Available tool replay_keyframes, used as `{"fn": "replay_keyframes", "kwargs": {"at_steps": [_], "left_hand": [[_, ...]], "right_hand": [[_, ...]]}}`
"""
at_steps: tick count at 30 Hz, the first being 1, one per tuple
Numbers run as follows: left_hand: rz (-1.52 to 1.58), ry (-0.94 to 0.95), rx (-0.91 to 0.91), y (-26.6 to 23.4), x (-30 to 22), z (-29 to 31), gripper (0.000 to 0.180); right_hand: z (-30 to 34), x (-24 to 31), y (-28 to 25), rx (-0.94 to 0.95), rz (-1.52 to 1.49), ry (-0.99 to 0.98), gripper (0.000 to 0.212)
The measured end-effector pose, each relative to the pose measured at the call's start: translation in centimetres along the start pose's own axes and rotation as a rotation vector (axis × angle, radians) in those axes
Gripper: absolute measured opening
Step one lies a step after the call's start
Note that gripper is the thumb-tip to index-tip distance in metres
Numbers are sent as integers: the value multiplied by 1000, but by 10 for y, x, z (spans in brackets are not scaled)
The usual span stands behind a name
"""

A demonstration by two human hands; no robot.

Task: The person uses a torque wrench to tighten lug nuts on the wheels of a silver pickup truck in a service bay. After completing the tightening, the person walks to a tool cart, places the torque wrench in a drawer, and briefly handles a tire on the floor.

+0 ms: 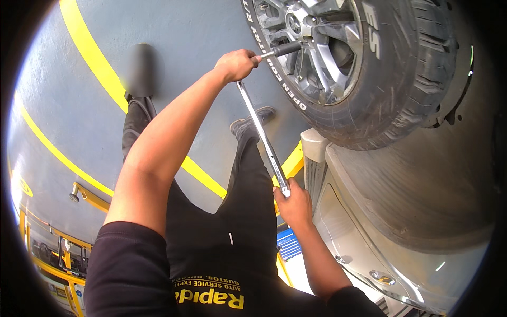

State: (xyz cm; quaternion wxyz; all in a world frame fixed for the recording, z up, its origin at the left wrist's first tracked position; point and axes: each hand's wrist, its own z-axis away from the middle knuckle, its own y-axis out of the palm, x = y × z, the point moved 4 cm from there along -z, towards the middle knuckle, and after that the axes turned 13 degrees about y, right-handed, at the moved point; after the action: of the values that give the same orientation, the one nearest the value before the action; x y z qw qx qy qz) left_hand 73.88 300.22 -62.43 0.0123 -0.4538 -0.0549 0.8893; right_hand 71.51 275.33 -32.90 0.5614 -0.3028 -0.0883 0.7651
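Both hands [294, 205] hold a long silver wrench [259, 127], its dark socket [288, 49] at a spoked vehicle wheel [326, 62].

From my remote station I observe a blue-grey floor [179, 31] marked with yellow stripes [96, 53]; lower left, a yellow metal arm [95, 199] above yellow framing [58, 272]; lower centre, a blue unit [288, 244] with pale horizontal lines.

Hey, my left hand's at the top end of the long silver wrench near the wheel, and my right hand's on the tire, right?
No, the right hand isn't on the tire; the head view shows it holding the lower end of the long silver wrench. The left hand is as you said.
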Motion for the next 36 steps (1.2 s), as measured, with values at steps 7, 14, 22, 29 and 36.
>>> {"fn": "replay_keyframes", "kwargs": {"at_steps": [7, 14, 22, 29, 36], "left_hand": [[-14, -29, -120, 19, 6, -36, 47], [-17, -191, -134, 24, 0, -57, 45], [-103, -101, 3, 23, 2, -57, 61], [-95, -43, -10, 19, 6, -53, 59], [-81, 42, -25, 23, 0, -55, 54]], "right_hand": [[-41, -4, -9, -122, -8, -40, 29], [-83, -22, -3, -53, -18, 27, 30], [-110, -22, 31, -154, 94, 9, 27], [-114, -27, 42, -228, 19, -79, 29], [-104, -25, 37, -375, 69, -97, 30]]}}
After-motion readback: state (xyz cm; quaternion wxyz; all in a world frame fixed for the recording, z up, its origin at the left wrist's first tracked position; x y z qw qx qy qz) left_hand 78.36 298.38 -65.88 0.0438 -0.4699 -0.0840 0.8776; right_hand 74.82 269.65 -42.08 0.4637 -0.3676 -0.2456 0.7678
